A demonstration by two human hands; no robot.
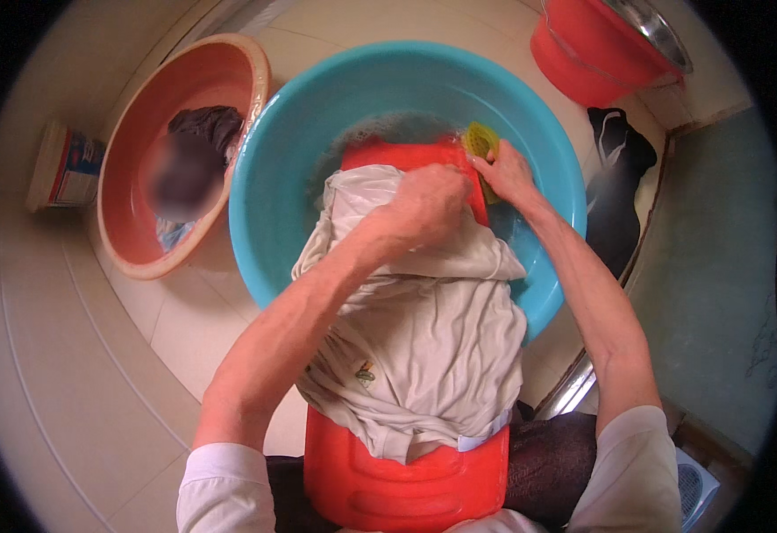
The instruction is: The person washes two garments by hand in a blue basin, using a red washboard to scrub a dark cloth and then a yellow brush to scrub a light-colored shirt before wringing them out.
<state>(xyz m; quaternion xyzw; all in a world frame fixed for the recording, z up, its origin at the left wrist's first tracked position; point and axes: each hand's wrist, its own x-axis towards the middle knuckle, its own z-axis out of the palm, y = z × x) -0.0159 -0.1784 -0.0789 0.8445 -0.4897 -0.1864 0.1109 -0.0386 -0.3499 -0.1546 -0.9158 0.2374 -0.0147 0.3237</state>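
A wet white garment (pixel 428 333) with a small printed motif lies spread over a red plastic washboard (pixel 405 490). The board slants from the person's lap into a turquoise basin (pixel 275 200) of sudsy water. My left hand (pixel 435 203) is over the upper part of the garment, its fingers curled and slightly blurred. Whether it grips cloth or some small thing is hidden. Beside the board's upper right corner, my right hand (pixel 508 174) holds a yellow-green perforated plastic piece (pixel 480 141). Part of that piece hangs below the fingers, close to the water.
An orange-pink basin (pixel 118 200) with dark clothes (pixel 208 126) tilts against the turquoise one. A red bucket (pixel 595 53) stands upper right, above a dark garment (pixel 618 193) on the tiled floor. A box (pixel 72 166) sits far left. A floor drain or vent (pixel 695 490) shows lower right.
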